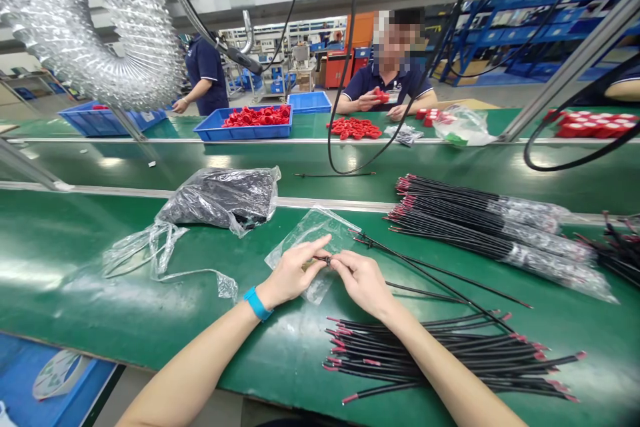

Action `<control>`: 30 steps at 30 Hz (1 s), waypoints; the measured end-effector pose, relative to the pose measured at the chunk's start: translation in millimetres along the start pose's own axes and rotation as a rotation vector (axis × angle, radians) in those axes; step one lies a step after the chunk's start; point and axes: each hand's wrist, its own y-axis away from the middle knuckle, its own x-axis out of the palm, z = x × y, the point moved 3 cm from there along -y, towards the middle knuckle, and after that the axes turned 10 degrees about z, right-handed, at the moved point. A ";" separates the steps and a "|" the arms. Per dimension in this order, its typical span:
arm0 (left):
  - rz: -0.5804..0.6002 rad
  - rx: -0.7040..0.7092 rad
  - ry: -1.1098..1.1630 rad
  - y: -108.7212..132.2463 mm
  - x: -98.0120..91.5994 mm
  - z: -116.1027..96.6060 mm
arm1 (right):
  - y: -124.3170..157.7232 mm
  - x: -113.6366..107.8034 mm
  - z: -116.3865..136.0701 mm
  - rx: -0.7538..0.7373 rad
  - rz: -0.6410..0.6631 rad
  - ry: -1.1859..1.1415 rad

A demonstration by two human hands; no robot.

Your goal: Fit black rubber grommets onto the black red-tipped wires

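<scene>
My left hand [294, 272] and my right hand [363, 281] meet above a clear plastic bag [320, 223] on the green bench. Both pinch a black cable [425, 291] near one end, where a small dark piece [328, 261] shows between my fingertips; its kind is too small to tell. The cable runs out to the right from beneath my right hand. Two loose black cables [470, 278] lie just beyond that hand, with small black pieces near their left ends. Under my right forearm is a spread of black cables [380, 350] with red ends.
Bundled cables [450, 213] in clear wrap lie at the right. A plastic bag of black parts [225, 197] rests behind my left hand. Across the bench, a person [385, 80] holds a red part near a blue bin [245, 132] of red pieces. A black cable loop [330, 140] hangs ahead.
</scene>
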 end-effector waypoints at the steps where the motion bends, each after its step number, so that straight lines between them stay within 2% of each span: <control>1: 0.002 0.003 0.000 -0.1 -0.2 0.0 | -0.7 -0.3 -0.9 0.007 0.019 -0.040; 5: 0.004 -0.013 0.012 0.1 -1.3 2.1 | -2.4 -1.9 -2.0 0.012 0.057 -0.115; 15: 0.004 -0.005 0.001 -0.8 -5.7 1.0 | -0.1 -4.0 5.8 -0.031 -0.020 -0.002; 24: 0.019 0.020 0.007 -1.0 -3.3 -4.3 | 0.2 -3.6 4.1 -0.030 -0.007 -0.098; 27: 0.047 0.029 -0.046 -3.9 -9.3 -5.0 | -1.5 -5.3 5.2 -0.059 -0.022 0.001; 30: 0.040 -0.010 -0.250 -6.0 -32.9 6.1 | -1.4 -16.6 5.2 -0.110 -0.107 0.254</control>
